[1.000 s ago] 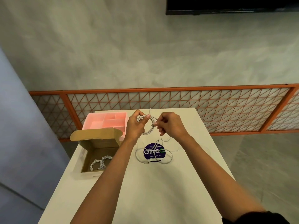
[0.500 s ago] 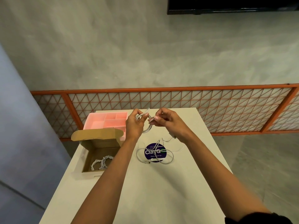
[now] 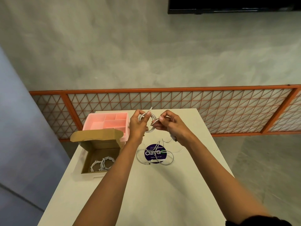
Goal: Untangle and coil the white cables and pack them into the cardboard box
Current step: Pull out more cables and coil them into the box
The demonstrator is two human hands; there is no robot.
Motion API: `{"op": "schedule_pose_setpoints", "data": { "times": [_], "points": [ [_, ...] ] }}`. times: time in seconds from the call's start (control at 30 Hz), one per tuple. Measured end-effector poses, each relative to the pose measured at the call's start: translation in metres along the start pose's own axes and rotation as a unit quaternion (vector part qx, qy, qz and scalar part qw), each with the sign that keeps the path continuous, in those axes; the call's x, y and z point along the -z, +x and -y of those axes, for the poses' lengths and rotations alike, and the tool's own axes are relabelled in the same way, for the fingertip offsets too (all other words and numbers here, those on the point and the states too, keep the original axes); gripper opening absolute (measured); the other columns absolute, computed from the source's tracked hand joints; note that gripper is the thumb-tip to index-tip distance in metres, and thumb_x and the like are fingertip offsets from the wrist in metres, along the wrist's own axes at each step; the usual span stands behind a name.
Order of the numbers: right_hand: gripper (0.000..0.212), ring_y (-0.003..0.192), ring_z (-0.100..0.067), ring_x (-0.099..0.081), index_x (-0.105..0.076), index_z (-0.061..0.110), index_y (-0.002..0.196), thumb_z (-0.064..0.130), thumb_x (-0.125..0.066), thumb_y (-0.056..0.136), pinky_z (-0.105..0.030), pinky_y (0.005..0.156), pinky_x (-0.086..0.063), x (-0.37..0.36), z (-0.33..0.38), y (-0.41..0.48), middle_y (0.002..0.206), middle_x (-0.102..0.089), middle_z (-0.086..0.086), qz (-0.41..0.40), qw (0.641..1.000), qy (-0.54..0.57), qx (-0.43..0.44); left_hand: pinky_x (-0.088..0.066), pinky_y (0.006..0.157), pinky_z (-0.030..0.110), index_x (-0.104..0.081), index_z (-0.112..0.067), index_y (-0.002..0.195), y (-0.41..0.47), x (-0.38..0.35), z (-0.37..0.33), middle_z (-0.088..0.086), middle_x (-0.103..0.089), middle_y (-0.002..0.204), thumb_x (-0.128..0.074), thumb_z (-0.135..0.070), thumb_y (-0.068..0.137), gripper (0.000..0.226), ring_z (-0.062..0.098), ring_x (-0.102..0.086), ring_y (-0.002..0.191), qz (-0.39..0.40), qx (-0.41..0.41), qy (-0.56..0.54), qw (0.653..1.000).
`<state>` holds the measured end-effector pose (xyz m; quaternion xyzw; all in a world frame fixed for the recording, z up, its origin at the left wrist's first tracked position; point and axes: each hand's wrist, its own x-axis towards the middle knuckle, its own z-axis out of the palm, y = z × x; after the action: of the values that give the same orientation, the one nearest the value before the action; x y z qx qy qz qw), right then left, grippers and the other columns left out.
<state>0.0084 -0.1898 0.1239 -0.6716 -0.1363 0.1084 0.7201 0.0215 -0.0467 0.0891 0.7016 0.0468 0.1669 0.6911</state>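
Note:
My left hand [image 3: 138, 123] grips a small coil of white cable [image 3: 151, 119] held above the table's far end. My right hand [image 3: 169, 123] pinches the loose tail of that same cable beside the coil. A connector end hangs under my right wrist. Below the hands, a loose tangle of white cable [image 3: 154, 156] lies on the table over a round purple sticker. The open cardboard box [image 3: 91, 160] sits at the left edge, lid flap up, with two coiled white cables [image 3: 102, 163] inside.
A pink compartment tray [image 3: 97, 123] stands behind the box at the far left. The white table [image 3: 146, 193] is narrow, with edges close on both sides. An orange lattice railing [image 3: 211, 110] runs behind the table's far end.
My right hand has shifted slightly right and lower while working the cable tail around the coil. The left hand keeps its grip on the coil. The tangle on the table is unmoved.

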Motion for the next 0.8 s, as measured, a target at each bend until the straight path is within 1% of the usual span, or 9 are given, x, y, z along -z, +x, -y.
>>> {"op": "schedule_pose_setpoints", "data": {
  "times": [0.17,0.3,0.4,0.5,0.6,0.67,0.73,0.77,0.8],
  "points": [
    [0.016,0.079,-0.013,-0.07,-0.05,0.009,0.086,0.011,-0.043,0.1,-0.02,0.081,-0.054,0.0,0.008,-0.005,0.087,-0.068,-0.011,0.025,0.999,0.043,-0.013,-0.035,0.045,0.025,-0.047,-0.018,0.077,-0.002,0.004,0.005,0.0,-0.054,0.069,-0.062,-0.031,0.091,0.024,0.015,-0.041,0.058,-0.002,-0.014,0.037,0.999],
    [0.018,0.074,-0.014,-0.064,-0.051,0.011,0.085,0.013,-0.043,0.1,-0.029,0.089,-0.05,-0.001,0.015,-0.008,0.078,-0.064,-0.005,0.055,0.997,0.046,-0.02,-0.034,0.048,0.026,-0.047,-0.014,0.078,-0.006,0.007,0.01,-0.001,-0.051,0.068,-0.061,-0.027,0.092,0.023,0.01,-0.042,0.057,-0.019,-0.017,0.05,0.998],
    [0.019,0.074,-0.017,-0.065,-0.051,0.01,0.084,0.012,-0.042,0.1,-0.031,0.09,-0.052,-0.001,0.019,-0.008,0.074,-0.064,-0.004,0.068,0.994,0.084,-0.028,-0.036,0.05,0.017,-0.047,-0.019,0.075,-0.007,0.008,0.011,-0.001,-0.052,0.069,-0.062,-0.024,0.091,0.023,0.005,-0.044,0.056,-0.012,-0.039,0.066,0.997],
    [0.022,0.074,-0.015,-0.068,-0.052,0.009,0.082,0.01,-0.04,0.1,-0.03,0.091,-0.052,0.001,0.022,-0.009,0.072,-0.065,-0.003,0.088,0.988,0.118,-0.047,-0.038,0.054,0.006,-0.049,-0.009,0.081,-0.007,0.006,0.006,-0.005,-0.056,0.071,-0.063,-0.017,0.09,0.018,0.0,-0.053,0.062,-0.03,-0.058,0.084,0.994],
    [0.025,0.074,-0.015,-0.068,-0.05,0.008,0.079,0.008,-0.037,0.1,-0.028,0.09,-0.053,0.004,0.022,-0.01,0.067,-0.063,-0.001,0.101,0.982,0.147,-0.068,-0.038,0.054,0.005,-0.051,-0.007,0.082,-0.005,0.006,0.004,-0.002,-0.057,0.072,-0.063,-0.015,0.09,0.017,0.003,-0.052,0.065,-0.043,-0.064,0.094,0.993],
    [0.027,0.066,-0.011,-0.063,-0.048,0.008,0.077,0.008,-0.036,0.101,-0.027,0.085,-0.055,0.006,0.022,-0.01,0.063,-0.058,-0.001,0.095,0.978,0.168,-0.082,-0.037,0.053,0.006,-0.051,-0.007,0.083,-0.005,0.007,0.005,-0.001,-0.056,0.073,-0.063,-0.016,0.09,0.017,0.005,-0.05,0.065,-0.047,-0.059,0.094,0.993],
    [0.028,0.057,-0.009,-0.049,-0.045,0.011,0.077,0.011,-0.034,0.102,-0.026,0.077,-0.054,0.009,0.022,-0.009,0.059,-0.048,0.001,0.067,0.982,0.149,-0.098,-0.036,0.049,0.007,-0.05,-0.009,0.081,-0.007,0.009,0.009,-0.004,-0.054,0.072,-0.064,-0.018,0.09,0.018,0.005,-0.048,0.061,-0.045,-0.049,0.081,0.994],
    [0.027,0.056,-0.01,-0.042,-0.042,0.013,0.077,0.015,-0.034,0.102,-0.025,0.073,-0.05,0.011,0.022,-0.008,0.059,-0.042,0.001,0.046,0.989,0.099,-0.103,-0.034,0.047,0.008,-0.05,-0.012,0.079,-0.008,0.01,0.011,-0.005,-0.054,0.071,-0.064,-0.019,0.09,0.019,0.005,-0.047,0.057,-0.04,-0.041,0.066,0.996],
    [0.026,0.057,-0.011,-0.039,-0.041,0.014,0.077,0.021,-0.037,0.102,-0.024,0.069,-0.047,0.012,0.021,-0.007,0.06,-0.039,0.001,0.02,0.994,0.019,-0.103,-0.033,0.044,0.01,-0.049,-0.015,0.076,-0.01,0.012,0.013,-0.005,-0.053,0.07,-0.064,-0.019,0.089,0.021,0.004,-0.045,0.053,-0.033,-0.031,0.048,0.998]
  ]
}}
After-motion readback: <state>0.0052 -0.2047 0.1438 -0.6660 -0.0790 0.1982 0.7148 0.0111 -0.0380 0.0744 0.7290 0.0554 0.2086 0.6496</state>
